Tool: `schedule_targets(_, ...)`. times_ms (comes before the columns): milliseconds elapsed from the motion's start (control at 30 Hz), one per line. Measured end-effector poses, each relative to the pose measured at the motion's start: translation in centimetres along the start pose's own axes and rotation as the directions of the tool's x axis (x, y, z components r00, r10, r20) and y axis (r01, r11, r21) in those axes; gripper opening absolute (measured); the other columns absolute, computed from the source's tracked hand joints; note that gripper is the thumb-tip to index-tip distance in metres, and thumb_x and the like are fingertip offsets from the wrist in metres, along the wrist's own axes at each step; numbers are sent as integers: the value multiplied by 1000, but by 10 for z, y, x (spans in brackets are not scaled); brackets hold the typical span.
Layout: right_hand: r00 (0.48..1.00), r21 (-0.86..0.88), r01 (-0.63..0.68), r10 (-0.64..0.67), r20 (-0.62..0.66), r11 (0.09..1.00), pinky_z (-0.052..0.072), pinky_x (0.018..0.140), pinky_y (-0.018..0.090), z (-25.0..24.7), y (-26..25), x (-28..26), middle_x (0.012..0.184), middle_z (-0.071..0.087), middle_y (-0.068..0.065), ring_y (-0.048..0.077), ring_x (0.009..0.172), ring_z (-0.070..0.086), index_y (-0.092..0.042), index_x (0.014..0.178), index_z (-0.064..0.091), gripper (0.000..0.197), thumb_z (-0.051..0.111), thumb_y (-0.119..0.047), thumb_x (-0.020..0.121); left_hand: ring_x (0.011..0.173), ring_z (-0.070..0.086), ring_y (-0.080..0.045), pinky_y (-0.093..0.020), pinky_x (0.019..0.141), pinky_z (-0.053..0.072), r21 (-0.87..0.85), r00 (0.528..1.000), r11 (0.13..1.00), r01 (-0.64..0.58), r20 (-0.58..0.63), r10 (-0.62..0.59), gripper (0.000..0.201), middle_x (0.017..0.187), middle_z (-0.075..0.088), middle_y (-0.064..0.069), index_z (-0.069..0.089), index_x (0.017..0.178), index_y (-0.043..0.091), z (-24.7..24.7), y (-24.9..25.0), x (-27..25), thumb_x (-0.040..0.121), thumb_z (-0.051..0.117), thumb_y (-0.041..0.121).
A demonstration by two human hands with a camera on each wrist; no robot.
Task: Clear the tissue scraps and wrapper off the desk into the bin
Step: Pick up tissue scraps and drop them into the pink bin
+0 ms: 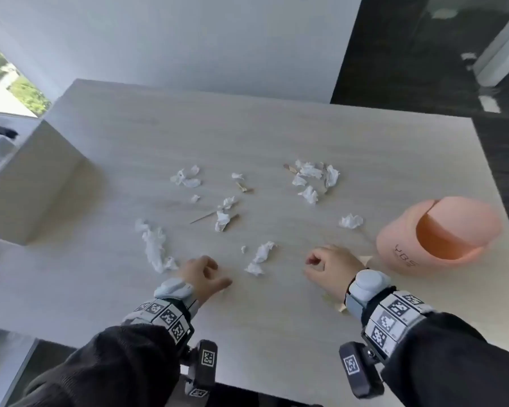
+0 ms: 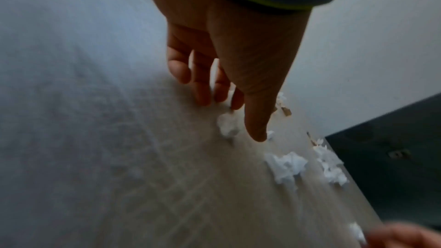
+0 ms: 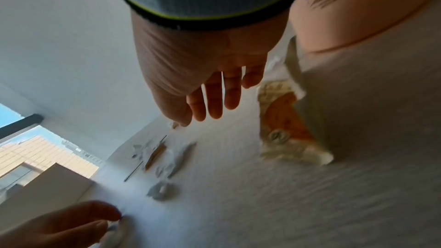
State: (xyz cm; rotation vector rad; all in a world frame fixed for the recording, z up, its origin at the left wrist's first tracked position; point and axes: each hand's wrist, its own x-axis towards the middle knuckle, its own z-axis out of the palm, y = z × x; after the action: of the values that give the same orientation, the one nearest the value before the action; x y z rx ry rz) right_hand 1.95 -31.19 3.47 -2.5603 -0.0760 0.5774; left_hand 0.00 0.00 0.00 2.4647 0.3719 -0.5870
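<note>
White tissue scraps lie scattered over the pale desk [image 1: 276, 333]: a long one [image 1: 153, 248] at the left, one [image 1: 260, 257] between my hands, one [image 1: 350, 221] near the bin, and a cluster [image 1: 315, 177] farther back. My left hand [image 1: 215, 271] hovers beside the long scrap with relaxed fingers [image 2: 203, 90], holding nothing. Loosely curled and empty, my right hand [image 1: 315, 264] hangs just left of the pink swing-lid bin [image 1: 409, 239]. A yellow-orange wrapper [image 3: 284, 129] lies flat under that wrist, its corner [image 1: 366, 259] showing beside the bin.
A pale box-shaped block [image 1: 33, 183] stands at the desk's left side. Thin wooden sticks [image 1: 202, 217] and small brown bits [image 1: 243, 188] lie among the scraps. The desk's right edge [image 1: 500, 201] drops to dark floor just behind the bin.
</note>
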Motion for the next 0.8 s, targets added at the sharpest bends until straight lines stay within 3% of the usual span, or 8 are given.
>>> schedule_targets(100,999,-12,41,-40,35,999,35,78,23,18,-19,14,112,54,-10,12,97,54,-28,110,64,33,67,-42,79,79,58,-7,-21,62,44,83,993,993,-86,84,79,37,95,58,9,61,99,32,-4,4,-2,71,80,46)
schedule_targets(267,989,-51,111,-106,105,992,39,91,27,51,-57,40,133,43,-3,20,119,50,-32,132,50,66,71,-52,73,82,62,-10,-28,76,53,136,981,979,-151,140,132,11,92,65,11,70,89,33,-16,-12,15,79,73,36)
schedule_targets(400,982,-99,141,-127,137,985,41,79,26,69,-76,57,118,51,-1,24,107,57,-26,114,63,35,65,-37,81,81,56,-10,-26,76,44,55,969,968,-245,-8,246,2,87,57,13,74,80,30,-36,-27,24,80,76,30)
schedule_targets(500,976,-115,155,-134,172,981,45,74,31,71,-78,63,92,49,-1,30,94,61,-16,91,68,14,57,-21,85,108,50,-20,-32,88,42,164,948,958,-234,-183,262,2,113,57,7,76,80,35,-57,-42,24,79,77,37)
schedule_targets(567,973,-94,174,-157,170,980,47,74,33,71,-84,73,88,47,-4,30,89,61,-15,86,68,12,57,-19,86,132,35,-26,-45,101,39,212,951,966,-145,-239,195,5,141,48,9,74,75,41,-77,-58,27,76,78,43)
schedule_targets(633,969,-57,204,-193,152,977,49,75,35,70,-90,82,88,48,-6,26,86,60,-16,82,69,10,60,-17,85,147,13,-22,-56,111,28,206,979,976,-63,-178,101,8,159,25,17,71,71,45,-95,-72,34,75,76,48)
schedule_targets(700,967,-13,230,-227,112,973,48,76,33,68,-98,94,96,48,-8,19,83,57,-14,80,71,6,66,-16,83,151,-1,-16,-60,115,18,195,996,980,-26,-83,43,10,163,8,22,69,68,46,-108,-81,43,75,77,49)
schedule_targets(800,969,-6,228,-226,97,974,46,89,31,61,-109,107,129,45,-10,15,100,56,-18,78,74,8,69,-21,83,153,-6,-17,-60,117,14,206,998,977,-52,34,46,12,164,2,20,68,68,46,-117,-81,54,75,78,47)
